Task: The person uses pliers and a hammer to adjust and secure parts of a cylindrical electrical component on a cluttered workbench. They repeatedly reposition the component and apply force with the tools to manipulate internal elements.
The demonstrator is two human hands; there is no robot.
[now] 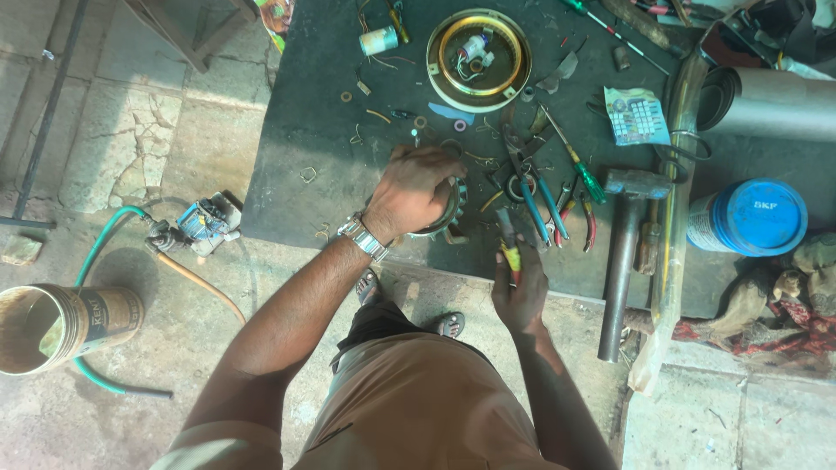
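Left hand (pixel 411 191) covers most of the round metal part (pixel 448 209). Grey cylinder (pixel 775 103) cut off at right edge. Small bits on surface (pixel 296 130) too tiny to tell.

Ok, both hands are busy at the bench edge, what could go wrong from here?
The left hand covers the round metal part, so the tool in the right hand could slip onto fingers. The hammer handle overhangs the bench edge and might get knocked off.

A blue-lidded round tub (pixel 753 218) sits right; a pale-blue blister packet (pixel 637 115) (flat, rectangular) lies beside it.
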